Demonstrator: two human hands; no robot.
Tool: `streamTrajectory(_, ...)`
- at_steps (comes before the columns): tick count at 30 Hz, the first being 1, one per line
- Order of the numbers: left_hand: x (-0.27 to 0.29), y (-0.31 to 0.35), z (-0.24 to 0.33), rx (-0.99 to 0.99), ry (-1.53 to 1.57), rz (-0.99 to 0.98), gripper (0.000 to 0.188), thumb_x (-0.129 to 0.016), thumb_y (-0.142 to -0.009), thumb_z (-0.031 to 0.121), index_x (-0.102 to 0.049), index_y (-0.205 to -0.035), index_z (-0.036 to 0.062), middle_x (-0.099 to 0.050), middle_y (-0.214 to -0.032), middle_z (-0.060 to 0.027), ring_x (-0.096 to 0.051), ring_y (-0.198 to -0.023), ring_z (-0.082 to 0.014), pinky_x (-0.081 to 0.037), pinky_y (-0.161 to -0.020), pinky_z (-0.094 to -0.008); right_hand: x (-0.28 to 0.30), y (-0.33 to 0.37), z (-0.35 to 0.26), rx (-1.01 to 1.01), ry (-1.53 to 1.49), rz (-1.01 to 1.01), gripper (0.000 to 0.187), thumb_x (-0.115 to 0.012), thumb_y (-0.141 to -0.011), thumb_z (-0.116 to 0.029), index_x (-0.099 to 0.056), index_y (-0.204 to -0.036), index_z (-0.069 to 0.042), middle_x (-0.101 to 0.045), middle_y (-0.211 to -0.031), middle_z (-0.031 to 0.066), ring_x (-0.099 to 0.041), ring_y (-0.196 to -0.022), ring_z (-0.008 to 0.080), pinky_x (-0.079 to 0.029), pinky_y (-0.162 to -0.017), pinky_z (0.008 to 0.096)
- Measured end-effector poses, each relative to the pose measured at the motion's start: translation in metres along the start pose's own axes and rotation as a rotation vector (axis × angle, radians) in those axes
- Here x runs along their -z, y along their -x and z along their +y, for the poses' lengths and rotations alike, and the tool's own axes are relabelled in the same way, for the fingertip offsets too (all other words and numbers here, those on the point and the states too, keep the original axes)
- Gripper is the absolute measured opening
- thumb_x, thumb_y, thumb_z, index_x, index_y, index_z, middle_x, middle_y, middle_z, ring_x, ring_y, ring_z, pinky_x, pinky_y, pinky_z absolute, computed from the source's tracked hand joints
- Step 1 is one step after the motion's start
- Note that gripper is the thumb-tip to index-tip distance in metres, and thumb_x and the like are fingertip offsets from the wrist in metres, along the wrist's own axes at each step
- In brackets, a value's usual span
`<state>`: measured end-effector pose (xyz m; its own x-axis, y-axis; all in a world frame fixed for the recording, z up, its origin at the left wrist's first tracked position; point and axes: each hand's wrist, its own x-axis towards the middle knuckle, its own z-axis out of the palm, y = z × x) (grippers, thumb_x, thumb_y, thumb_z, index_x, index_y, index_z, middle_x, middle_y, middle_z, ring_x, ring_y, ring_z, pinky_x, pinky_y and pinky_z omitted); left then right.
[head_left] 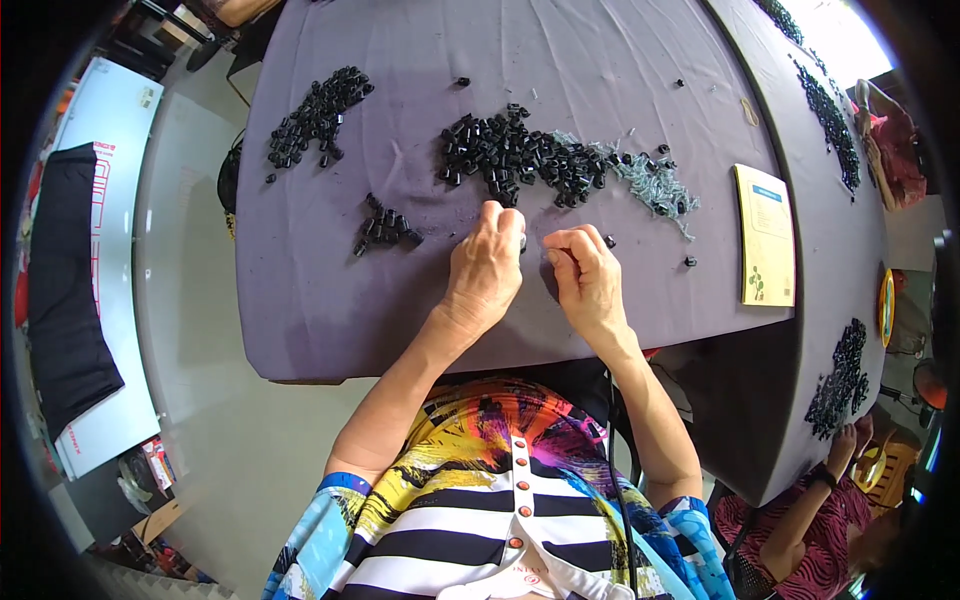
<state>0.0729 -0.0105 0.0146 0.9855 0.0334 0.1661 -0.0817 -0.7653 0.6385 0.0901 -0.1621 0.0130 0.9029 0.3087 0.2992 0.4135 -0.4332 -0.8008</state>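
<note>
My left hand [484, 265] is closed, its knuckles up, just below the central pile of small black plastic pieces [485, 150]. A small black piece shows at its fingertips, on the side facing the other hand. My right hand [588, 283] is pinched a short gap away, thumb against the curled fingers; what it holds, if anything, is too small to make out. A single black piece [610, 241] lies by its knuckles. Thin clear pins [660, 186] are heaped at the right end of the central pile. Left of my left hand lies a smaller cluster of black pieces [385, 229].
Another black pile [318, 118] lies at the far left of the grey cloth-covered table [330, 320]. A yellow booklet [766, 240] and a rubber band [749, 112] are at the right. A co-worker's hands [848, 445] touch a black pile [840, 380] on the adjoining table.
</note>
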Motion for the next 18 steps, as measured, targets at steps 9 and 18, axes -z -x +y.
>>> streamTrajectory(9,0.003,0.015,-0.011,0.357,0.934,-0.109,0.013,-0.05,-0.088,-0.006,-0.057,-0.095,0.0015,-0.059,-0.075,-0.0025,-0.058,-0.062,-0.0077,-0.049,-0.049,-0.0239,-0.008,0.002,-0.003,-0.229,-0.402,-0.102,0.009,-0.054,-0.09,0.001,-0.061,-0.095,-0.001,-0.056,-0.085,0.0013,-0.056,-0.074,0.0084,-0.046,-0.067,0.0221)
streamTrajectory(18,0.004,0.019,-0.011,0.359,0.937,-0.118,0.016,-0.047,-0.088,-0.007,-0.059,-0.098,-0.0014,-0.061,-0.077,-0.0055,-0.058,-0.061,-0.0089,-0.051,-0.051,-0.0243,-0.016,0.005,0.002,-0.287,-0.414,-0.122,0.012,-0.054,-0.09,0.004,-0.058,-0.1,-0.002,-0.058,-0.081,-0.0019,-0.054,-0.075,0.0041,-0.046,-0.07,0.019)
